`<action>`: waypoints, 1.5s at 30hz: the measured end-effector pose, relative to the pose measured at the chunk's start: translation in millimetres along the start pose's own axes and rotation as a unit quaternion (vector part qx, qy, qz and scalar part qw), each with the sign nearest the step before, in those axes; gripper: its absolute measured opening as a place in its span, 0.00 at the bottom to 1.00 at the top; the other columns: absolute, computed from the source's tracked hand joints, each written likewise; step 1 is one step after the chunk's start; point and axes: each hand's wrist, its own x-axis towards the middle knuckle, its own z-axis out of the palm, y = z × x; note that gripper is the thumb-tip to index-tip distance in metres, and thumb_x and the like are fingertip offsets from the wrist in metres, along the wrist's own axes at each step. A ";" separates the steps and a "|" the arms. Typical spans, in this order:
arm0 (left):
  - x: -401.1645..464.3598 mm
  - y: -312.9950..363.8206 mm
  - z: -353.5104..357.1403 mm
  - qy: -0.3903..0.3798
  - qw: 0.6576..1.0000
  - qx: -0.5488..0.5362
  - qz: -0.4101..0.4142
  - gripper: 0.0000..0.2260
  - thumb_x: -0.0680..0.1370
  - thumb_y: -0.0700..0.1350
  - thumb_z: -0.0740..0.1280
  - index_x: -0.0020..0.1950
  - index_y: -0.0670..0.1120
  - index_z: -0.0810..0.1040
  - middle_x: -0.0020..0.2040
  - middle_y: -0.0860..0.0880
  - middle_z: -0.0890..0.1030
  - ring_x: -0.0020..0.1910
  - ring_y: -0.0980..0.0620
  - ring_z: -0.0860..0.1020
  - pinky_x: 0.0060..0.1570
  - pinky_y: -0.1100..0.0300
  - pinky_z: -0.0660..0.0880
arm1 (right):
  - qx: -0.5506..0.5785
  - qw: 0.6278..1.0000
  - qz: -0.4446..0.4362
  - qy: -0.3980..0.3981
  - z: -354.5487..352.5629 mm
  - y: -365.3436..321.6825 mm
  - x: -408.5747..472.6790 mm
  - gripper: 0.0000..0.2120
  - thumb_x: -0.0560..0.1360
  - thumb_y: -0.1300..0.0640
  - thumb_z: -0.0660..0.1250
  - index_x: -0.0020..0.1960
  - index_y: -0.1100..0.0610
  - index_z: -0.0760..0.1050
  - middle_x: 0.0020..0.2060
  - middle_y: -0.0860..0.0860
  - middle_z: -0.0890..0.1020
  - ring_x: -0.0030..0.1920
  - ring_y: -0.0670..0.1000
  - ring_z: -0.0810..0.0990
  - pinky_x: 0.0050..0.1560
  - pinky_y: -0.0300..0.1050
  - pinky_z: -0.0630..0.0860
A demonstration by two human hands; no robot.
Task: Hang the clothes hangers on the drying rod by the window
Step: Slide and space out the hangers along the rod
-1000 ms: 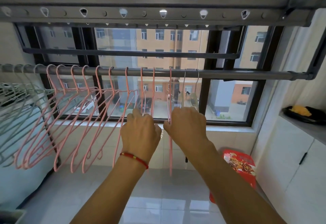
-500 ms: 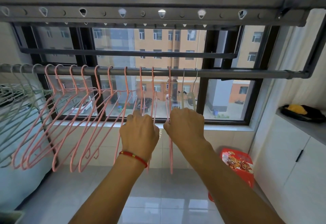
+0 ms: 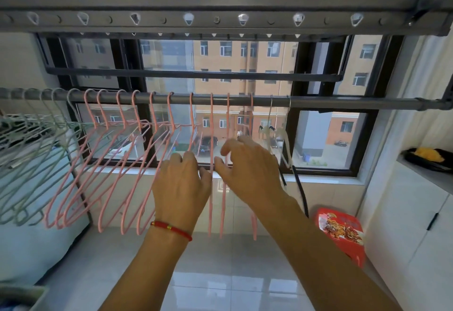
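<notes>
Both hands were up under the drying rod (image 3: 318, 102), which ran left-right across the window (image 3: 326, 139). Left hand (image 3: 182, 185) sat below the rod's middle, fingers curled over the shoulder of one pink hanger (image 3: 191, 119); a loose hold, as far as I could tell. Right hand (image 3: 250, 171) was just right of it, fingers spread and half bent, thumb near another pink hanger (image 3: 211, 139). Touching, not clamped, I judged; motion blur made that uncertain.

Every hanger in view was already hooked on the rod: green hangers (image 3: 29, 134) at its left end, the pink ones from there to the middle, two clear clip hangers (image 3: 282, 136) right of my right hand. Hangers hung down from the rod, planes roughly crosswise to it.

The bare stretch of rod lay to the right, so the right hand was the nearer one for any spacing that way.

Containers: a black tray (image 3: 427, 162) on the counter (image 3: 421, 176) under the rod's right end held something yellow (image 3: 427, 153), unidentifiable. A red bag (image 3: 343, 232) stood on the floor below the rod; contents hidden.
</notes>
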 end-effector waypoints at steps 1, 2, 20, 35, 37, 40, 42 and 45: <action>2.1 -6.2 1.2 0.005 1.000 0.000 -0.004 0.10 0.79 0.48 0.68 0.52 0.42 0.80 0.49 0.42 0.79 0.48 0.44 0.78 0.42 0.55 0.74 | -0.002 1.000 -0.004 -0.015 5.2 -4.8 2.8 0.16 0.81 0.44 0.64 0.61 0.52 0.80 0.56 0.50 0.81 0.54 0.49 0.79 0.51 0.42 0.75; 3.9 -13.3 2.3 0.004 1.000 0.004 -0.008 0.10 0.79 0.47 0.69 0.52 0.41 0.80 0.49 0.41 0.78 0.50 0.43 0.77 0.42 0.54 0.75 | -0.018 0.999 -0.001 -0.027 11.0 -10.4 5.2 0.17 0.80 0.43 0.64 0.61 0.53 0.80 0.58 0.51 0.79 0.57 0.50 0.78 0.52 0.44 0.76; 9.9 -54.9 11.3 -0.072 0.997 0.025 -0.012 0.16 0.81 0.52 0.62 0.38 0.47 0.81 0.36 0.50 0.82 0.36 0.52 0.80 0.36 0.60 0.73 | -0.133 0.984 0.071 -0.091 51.1 -43.2 12.7 0.14 0.81 0.46 0.64 0.56 0.55 0.80 0.55 0.54 0.81 0.61 0.56 0.75 0.63 0.55 0.70; -5.8 -64.0 -16.7 0.008 0.995 -0.101 0.010 0.14 0.79 0.52 0.67 0.59 0.47 0.83 0.50 0.48 0.84 0.45 0.51 0.80 0.47 0.58 0.76 | -0.029 0.997 0.062 0.022 38.0 -44.0 -14.7 0.16 0.79 0.42 0.62 0.56 0.51 0.82 0.51 0.49 0.82 0.50 0.49 0.79 0.56 0.50 0.78; -13.4 -75.0 -23.2 0.036 0.987 -0.154 -0.006 0.12 0.78 0.50 0.69 0.58 0.47 0.83 0.48 0.51 0.82 0.44 0.53 0.78 0.46 0.58 0.76 | 0.111 0.991 0.061 0.050 30.5 -50.9 -31.0 0.11 0.78 0.47 0.68 0.56 0.50 0.81 0.50 0.46 0.81 0.45 0.45 0.79 0.50 0.42 0.81; -26.5 -91.1 -29.1 0.050 0.969 -0.228 -0.075 0.10 0.77 0.48 0.70 0.57 0.49 0.83 0.49 0.53 0.82 0.47 0.56 0.79 0.48 0.57 0.80 | 0.270 0.961 0.061 0.009 24.2 -68.2 -58.2 0.09 0.77 0.49 0.71 0.57 0.45 0.79 0.49 0.39 0.80 0.44 0.41 0.79 0.46 0.35 0.80; -35.3 -98.0 -32.6 0.069 0.967 -0.222 -0.101 0.10 0.77 0.46 0.70 0.58 0.49 0.83 0.51 0.53 0.81 0.49 0.55 0.79 0.49 0.57 0.79 | 0.307 0.949 0.049 -0.044 28.4 -78.2 -68.7 0.10 0.77 0.47 0.70 0.58 0.43 0.77 0.51 0.37 0.80 0.47 0.40 0.79 0.48 0.34 0.80; -43.6 -106.7 -40.2 0.129 0.978 -0.147 -0.077 0.09 0.75 0.39 0.72 0.55 0.45 0.84 0.49 0.51 0.81 0.47 0.52 0.77 0.48 0.61 0.75 | 0.268 0.959 0.011 -0.091 40.2 -88.9 -71.0 0.15 0.79 0.43 0.66 0.65 0.43 0.74 0.59 0.39 0.79 0.52 0.41 0.79 0.55 0.34 0.78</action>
